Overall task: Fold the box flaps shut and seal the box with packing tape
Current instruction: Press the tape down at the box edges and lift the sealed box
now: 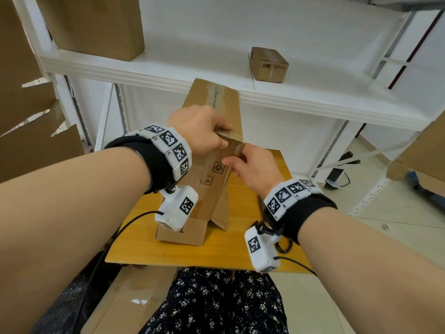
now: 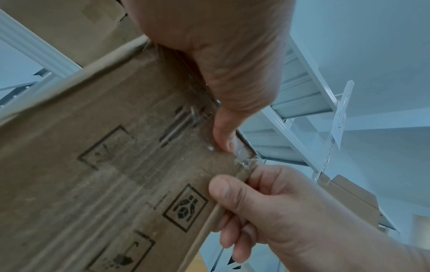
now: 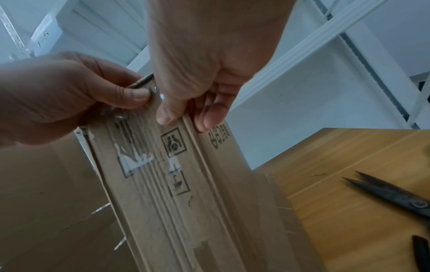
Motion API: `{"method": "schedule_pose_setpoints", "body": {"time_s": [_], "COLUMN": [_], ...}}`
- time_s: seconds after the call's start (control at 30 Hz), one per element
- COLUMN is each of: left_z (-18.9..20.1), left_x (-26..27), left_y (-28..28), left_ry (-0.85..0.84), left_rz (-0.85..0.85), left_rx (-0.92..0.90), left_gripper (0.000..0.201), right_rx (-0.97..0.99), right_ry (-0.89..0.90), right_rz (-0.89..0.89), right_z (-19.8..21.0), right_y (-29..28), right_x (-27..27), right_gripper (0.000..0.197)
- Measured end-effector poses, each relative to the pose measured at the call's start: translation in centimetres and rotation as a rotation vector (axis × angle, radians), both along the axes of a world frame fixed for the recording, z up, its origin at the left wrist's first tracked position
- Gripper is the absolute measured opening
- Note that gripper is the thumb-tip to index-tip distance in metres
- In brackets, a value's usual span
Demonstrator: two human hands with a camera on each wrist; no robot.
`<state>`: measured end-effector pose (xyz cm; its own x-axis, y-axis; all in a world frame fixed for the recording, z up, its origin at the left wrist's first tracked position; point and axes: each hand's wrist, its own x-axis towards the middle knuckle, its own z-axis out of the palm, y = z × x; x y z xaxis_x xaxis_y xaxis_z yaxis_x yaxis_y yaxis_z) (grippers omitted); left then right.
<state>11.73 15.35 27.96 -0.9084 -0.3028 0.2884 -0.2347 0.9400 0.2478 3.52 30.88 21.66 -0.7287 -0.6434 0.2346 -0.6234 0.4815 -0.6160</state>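
Observation:
A tall cardboard box (image 1: pixel 212 186) stands tilted on the wooden table (image 1: pixel 240 249), with a taped seam on its top face (image 1: pixel 216 95). My left hand (image 1: pixel 220 138) curls over the box's near top edge, its thumb (image 2: pixel 223 138) pressing clear packing tape (image 1: pixel 234 147) onto the side. Just below, my right hand (image 1: pixel 234 165) grips the box's corner edge, thumb (image 3: pixel 165 114) on the printed face and fingers (image 3: pixel 209 114) round the side. The clear tape (image 2: pixel 244 160) runs down over the edge between the two hands. No tape roll is in view.
Black scissors (image 3: pixel 391 195) lie on the table to the right of the box, partly under my right wrist. A small cardboard box (image 1: pixel 268 65) and a large one (image 1: pixel 96 25) sit on the white shelf (image 1: pixel 168 73) behind. More cardboard (image 1: pixel 36 131) stands at left.

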Motion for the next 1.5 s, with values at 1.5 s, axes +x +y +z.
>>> {"method": "schedule_pose_setpoints", "body": {"time_s": [1.5], "left_z": [-2.9], "left_x": [2.7], "left_y": [-2.2], "left_ry": [0.172], "left_rz": [-0.131], "left_rx": [0.865], "left_gripper": [0.120], "right_rx": [0.183], "right_ry": [0.130], "right_rz": [-0.042], "right_z": [2.4], "right_y": [1.9], "right_x": [-1.3], "right_gripper": [0.083]}}
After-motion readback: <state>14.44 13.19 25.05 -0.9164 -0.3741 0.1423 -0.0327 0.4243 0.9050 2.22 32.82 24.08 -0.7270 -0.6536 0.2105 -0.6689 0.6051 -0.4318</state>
